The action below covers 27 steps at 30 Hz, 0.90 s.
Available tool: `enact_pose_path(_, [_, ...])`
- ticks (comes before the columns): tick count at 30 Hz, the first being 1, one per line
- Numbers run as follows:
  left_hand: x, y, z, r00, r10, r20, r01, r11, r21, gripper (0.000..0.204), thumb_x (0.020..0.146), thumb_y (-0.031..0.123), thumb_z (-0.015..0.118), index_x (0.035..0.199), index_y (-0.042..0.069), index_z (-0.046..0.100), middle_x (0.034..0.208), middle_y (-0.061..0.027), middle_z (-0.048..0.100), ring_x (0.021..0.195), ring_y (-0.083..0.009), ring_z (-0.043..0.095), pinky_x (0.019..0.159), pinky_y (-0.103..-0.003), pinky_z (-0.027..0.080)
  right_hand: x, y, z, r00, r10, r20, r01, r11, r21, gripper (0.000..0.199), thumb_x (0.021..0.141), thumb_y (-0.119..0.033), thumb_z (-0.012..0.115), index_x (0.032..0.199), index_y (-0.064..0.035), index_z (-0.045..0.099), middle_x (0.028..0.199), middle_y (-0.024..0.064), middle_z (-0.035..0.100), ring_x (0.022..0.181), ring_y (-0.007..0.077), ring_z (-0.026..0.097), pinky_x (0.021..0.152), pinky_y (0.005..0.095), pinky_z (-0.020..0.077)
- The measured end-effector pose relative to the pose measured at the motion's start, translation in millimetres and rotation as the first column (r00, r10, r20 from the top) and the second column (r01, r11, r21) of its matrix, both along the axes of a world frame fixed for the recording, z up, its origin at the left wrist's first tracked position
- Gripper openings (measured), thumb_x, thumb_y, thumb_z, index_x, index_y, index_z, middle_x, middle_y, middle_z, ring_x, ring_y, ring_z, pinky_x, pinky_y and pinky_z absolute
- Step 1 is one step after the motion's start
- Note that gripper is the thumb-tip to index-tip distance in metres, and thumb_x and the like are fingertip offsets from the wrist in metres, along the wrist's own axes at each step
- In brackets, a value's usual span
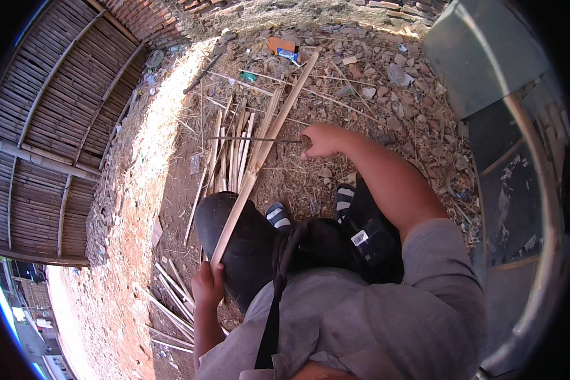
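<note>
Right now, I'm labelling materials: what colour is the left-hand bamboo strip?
The bamboo strip is pale tan, clearest in the head view.

Bamboo strip point(232, 218): from left grip point(207, 285) forward across left knee point(253, 234)
Knife point(288, 140): in right grip point(323, 139), crossing the strip
Strip pile point(224, 164): on ground point(177, 168) beyond knee
Loose strips point(164, 306): left of left grip
Slatted panel point(54, 95): far left
Rubble point(394, 123): ahead-right, before brick wall point(139, 22)
Sheets point(481, 63): far right

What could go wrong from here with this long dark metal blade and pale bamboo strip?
The blade in the right hand might slip along the strip toward the black-clothed left leg under it. The strip's raw edges could leave splinters in the bare left hand gripping it.
</note>
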<state>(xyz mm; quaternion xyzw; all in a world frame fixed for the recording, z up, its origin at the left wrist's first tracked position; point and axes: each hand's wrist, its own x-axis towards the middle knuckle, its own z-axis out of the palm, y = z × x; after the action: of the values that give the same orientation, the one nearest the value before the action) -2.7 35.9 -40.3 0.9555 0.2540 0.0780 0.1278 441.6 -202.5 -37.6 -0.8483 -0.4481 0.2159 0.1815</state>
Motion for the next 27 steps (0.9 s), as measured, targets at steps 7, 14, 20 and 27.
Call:
enact_pose_path(7, [-1,2,2,0.998,0.037,-0.048,-0.036,0.999,0.021,0.041,0.097,0.038,0.062,0.08,0.003,0.049,0.066,-0.0245,0.059,0.066,-0.0492,0.06,0.057,-0.056,0.043,-14,2,6,0.996,0.039,0.08,-0.047,0.994,0.103,0.047,0.08,-0.036,0.076,0.112,-0.0029,0.067,0.095,0.0179,0.071,0.093,0.0352,0.069,0.082,0.0462,0.0529])
enact_pose_path(14, [8,3,6,0.999,0.017,-0.041,-0.02,0.998,-0.055,0.046,0.098,0.038,0.061,0.075,0.001,0.048,0.066,-0.0259,0.057,0.066,-0.0498,0.059,0.058,-0.055,0.042,-10,-1,-2,0.988,0.151,-0.021,-0.152,0.988,-0.042,0.035,0.079,-0.035,0.077,0.101,-0.0094,0.069,0.092,0.0162,0.07,0.093,0.0372,0.068,0.079,0.0491,0.0524])
enact_pose_path(20, [2,1,6,0.999,0.018,-0.043,-0.018,1.0,-0.003,0.045,0.098,0.039,0.061,0.077,0.001,0.05,0.065,-0.025,0.057,0.066,-0.0498,0.059,0.058,-0.057,0.041,-42,13,29,0.981,0.145,0.132,-0.147,0.989,0.002,0.033,0.079,-0.032,0.075,0.102,-0.0092,0.069,0.095,0.0157,0.07,0.094,0.036,0.068,0.081,0.0494,0.0532])
enact_pose_path(27, [3,-6,13,0.997,0.018,-0.073,-0.015,0.999,0.038,0.045,0.098,0.042,0.06,0.081,0.002,0.05,0.065,-0.0238,0.058,0.064,-0.0498,0.059,0.057,-0.058,0.042,21,-8,-6,0.979,-0.204,0.007,0.204,0.978,-0.047,0.033,0.08,-0.03,0.073,0.105,-0.0086,0.069,0.097,0.015,0.07,0.096,0.0354,0.068,0.081,0.0483,0.0538])
